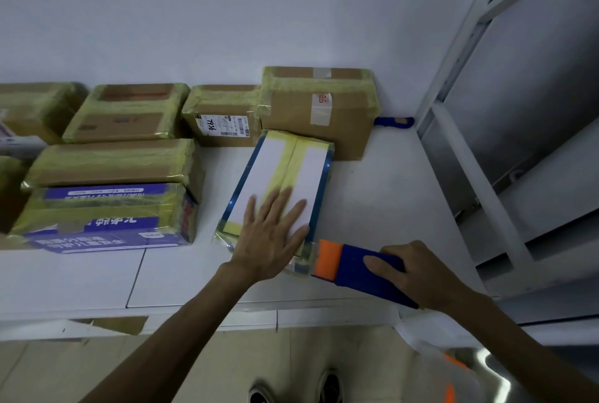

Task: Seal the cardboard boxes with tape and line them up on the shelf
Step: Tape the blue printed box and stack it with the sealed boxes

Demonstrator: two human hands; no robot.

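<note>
A flat white box with blue edges [259, 172] lies tilted on the white shelf [389, 195], with yellowish tape running down its middle. My left hand [270, 231] presses flat on its near end, fingers spread. My right hand [424, 273] grips a blue tape dispenser [363, 268] whose orange end meets the box's near edge, where clear tape wraps over the corner. Several taped cardboard boxes [317, 111] stand in rows behind and to the left.
A blue and white printed box [107, 218] sits at the front left with a brown box stacked on it. A small blue tool [393, 121] lies by the wall. Grey shelf uprights [460, 85] rise on the right. My shoes show on the tiled floor below.
</note>
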